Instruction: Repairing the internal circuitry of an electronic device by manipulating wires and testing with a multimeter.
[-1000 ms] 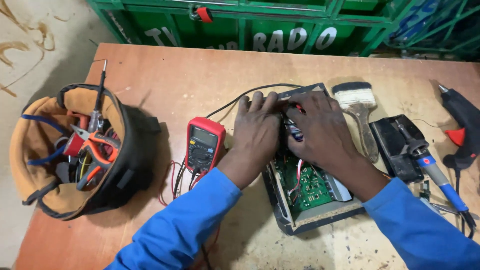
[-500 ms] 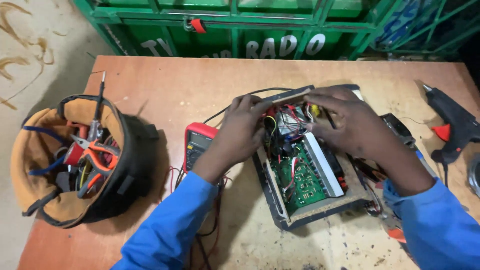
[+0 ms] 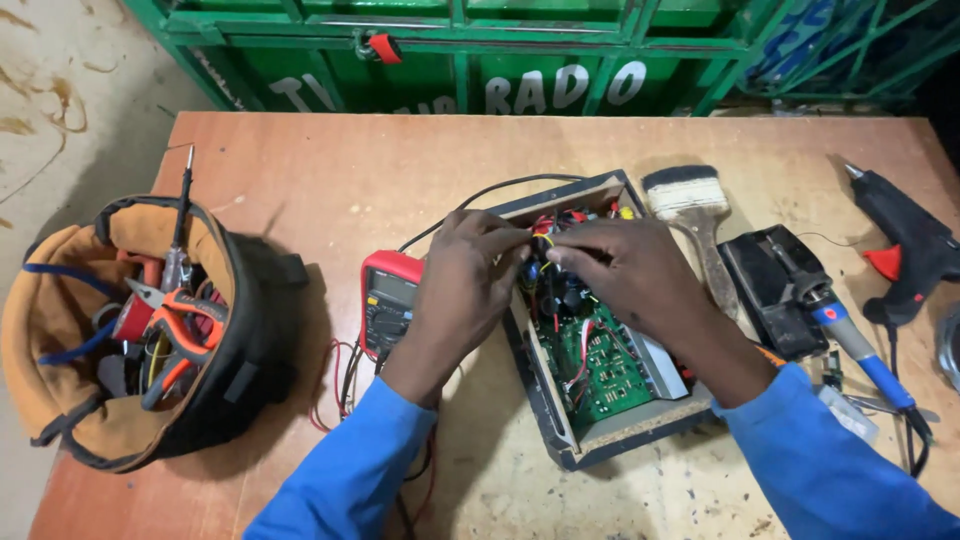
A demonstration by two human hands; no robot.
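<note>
Left hand reaches into the far end of the open electronics box, fingertips pinched narrow on the wire bundle there; exactly which wire it grips I cannot tell. Right hand meets it from the other side, fingers curled close and pinching the same red, yellow and black wires just above the dark capacitors. Both hands nearly touch over the box's far inner end.

Box sits mid-table, tilted, lid off, green circuit board exposed toward the near edge, with a pale metal part along its right side. Black cable loops out of the far corner of the box toward the red multimeter, which lies just beside the left wrist, red and black leads trailing toward the near edge.

Right of the box: paintbrush, black case, blue-handled soldering iron, and a black glue gun near the right edge. Tool bag with orange-handled pliers stands at the left edge. Green metal frame lies beyond the far edge.

Risks, judged: pulling hard on the thin wires could snap a solder joint; fingers near the capacitors could get a shock if they hold charge; left forearm could drag the multimeter leads.
</note>
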